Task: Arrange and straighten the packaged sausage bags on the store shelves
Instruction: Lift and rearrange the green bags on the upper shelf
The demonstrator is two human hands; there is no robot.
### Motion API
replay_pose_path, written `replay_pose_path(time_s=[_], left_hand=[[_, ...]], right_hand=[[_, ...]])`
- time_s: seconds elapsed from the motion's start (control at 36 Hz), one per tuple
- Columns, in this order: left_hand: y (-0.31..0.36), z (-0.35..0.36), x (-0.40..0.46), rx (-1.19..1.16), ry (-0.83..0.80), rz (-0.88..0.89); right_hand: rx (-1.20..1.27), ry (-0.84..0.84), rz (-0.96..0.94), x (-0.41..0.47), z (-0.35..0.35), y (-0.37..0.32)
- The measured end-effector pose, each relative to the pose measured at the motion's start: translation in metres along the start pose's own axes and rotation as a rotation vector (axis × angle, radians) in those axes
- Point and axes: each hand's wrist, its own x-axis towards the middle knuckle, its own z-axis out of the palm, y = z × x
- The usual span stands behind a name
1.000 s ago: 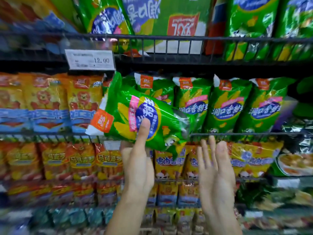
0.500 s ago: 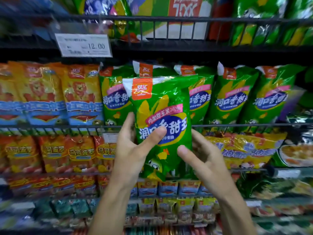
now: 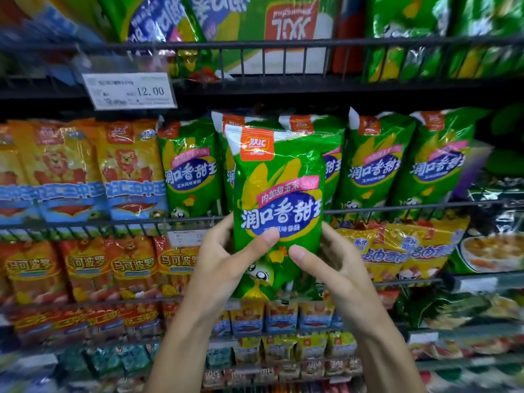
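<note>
A green sausage bag (image 3: 279,205) is held upright in front of the middle shelf, long axis vertical, orange logo corner at the top, cartoon corn figure at the bottom, printed face turned to the camera. It is gripped low down from both sides: the left hand (image 3: 226,262) is wrapped round the lower left edge with its thumb pressed across the front under the blue label, and the right hand (image 3: 337,268) is curled round the lower right edge, thumb laid on the front near the bottom. Most of the bag stands above the hands; its bottom tip hangs just below the thumbs. Behind it a row of matching green bags (image 3: 371,163) is stood upright behind a black wire rail (image 3: 411,207), the held bag overlapping the middle ones. To the left, orange lion bags (image 3: 127,171) are lined up on the same shelf. A white price tag (image 3: 129,90) marked 12.00 is clipped to the upper rail. More green bags are seen on the top shelf, orange and yellow packs on the lower shelves, small packs blurred at the bottom.
</note>
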Motion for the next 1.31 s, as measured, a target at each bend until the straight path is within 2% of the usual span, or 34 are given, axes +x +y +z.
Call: replay_pose_path(time_s=[0.06,0.31,0.42,0.5,0.64,0.81,0.89,1.0,1.11,1.22,1.31], left_hand=[[0.001,0.003,-0.001,-0.017,-0.017,0.004],[-0.004,-0.003,-0.002,0.114,-0.111,-0.074],[-0.001,-0.001,-0.004,0.219,-0.115,-0.003],[0.001,0.006,-0.003,0.225,-0.076,0.07],[0.001,0.01,0.002,0.037,0.009,0.054],[0.01,0.017,0.009,0.123,0.093,0.167],[0.017,0.011,0.014,0.205,0.034,0.118],[0.033,0.005,0.028,0.248,-0.128,0.09],[0.061,0.014,0.047,0.323,-0.225,0.207],[0.09,0.021,0.068,0.338,-0.129,0.368],[0.112,0.022,0.082,0.283,-0.079,0.479]], right_hand=[[-0.001,-0.029,0.012,0.001,-0.001,-0.001],[-0.009,0.145,0.031,-0.002,-0.006,0.0],[-0.029,0.17,0.07,-0.003,-0.012,-0.003],[-0.031,0.161,0.065,-0.002,-0.012,-0.007],[-0.028,0.126,0.042,0.003,-0.012,-0.017],[-0.027,0.117,0.021,0.012,-0.009,-0.032],[-0.041,0.162,-0.028,0.02,-0.012,-0.041],[-0.106,0.195,-0.128,0.03,-0.013,-0.056],[-0.135,0.181,-0.21,0.049,-0.016,-0.08],[-0.218,0.105,-0.319,0.075,-0.021,-0.112],[-0.234,-0.032,-0.396,0.095,-0.027,-0.142]])
